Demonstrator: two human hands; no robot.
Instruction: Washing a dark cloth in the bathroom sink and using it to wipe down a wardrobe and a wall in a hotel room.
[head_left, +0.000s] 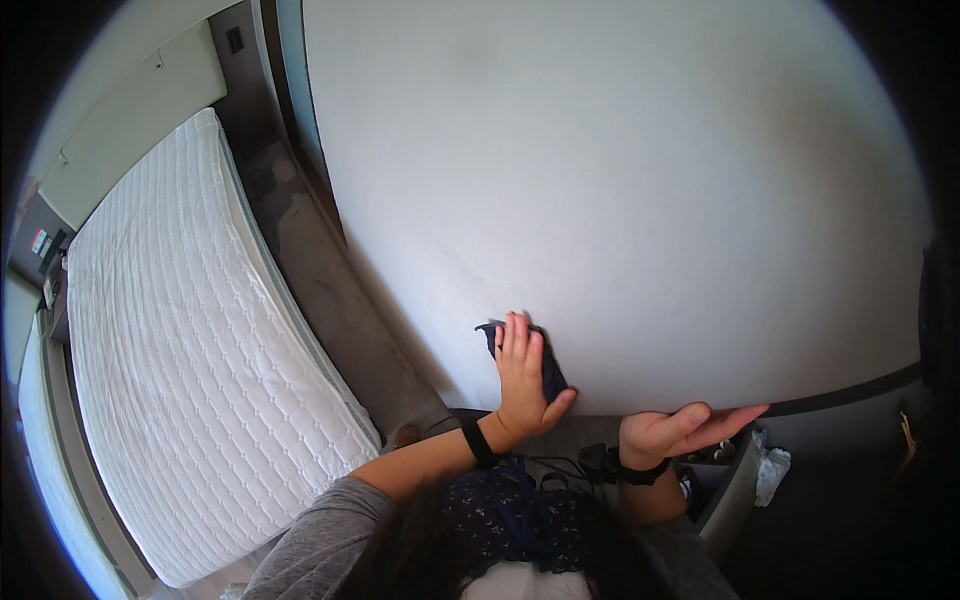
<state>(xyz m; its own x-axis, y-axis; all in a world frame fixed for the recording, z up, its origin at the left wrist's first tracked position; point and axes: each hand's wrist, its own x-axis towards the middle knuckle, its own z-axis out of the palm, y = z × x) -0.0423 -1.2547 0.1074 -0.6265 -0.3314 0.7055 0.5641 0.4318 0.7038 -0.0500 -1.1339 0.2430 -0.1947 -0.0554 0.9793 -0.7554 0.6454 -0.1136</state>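
A large smooth white panel (600, 187) fills most of the view in front of me. My left hand (523, 379) lies over a folded dark blue cloth (553, 373), pressing it against the panel near its lower edge. The cloth's corner shows past my fingers, and the rest is hidden under the palm. My right hand (671, 431) is turned palm upward at the panel's dark lower edge (840, 394). Its thumb and a finger are stretched out and touch the edge; the other fingers are partly hidden. Both wrists wear black straps.
To the left lies a bare white quilted mattress (202, 360) against a pale padded headboard (142, 112). A strip of grey-brown floor (330, 285) runs between mattress and panel. Below my right hand stands an open bin or drawer (731, 484) with crumpled white plastic (771, 472) at its rim.
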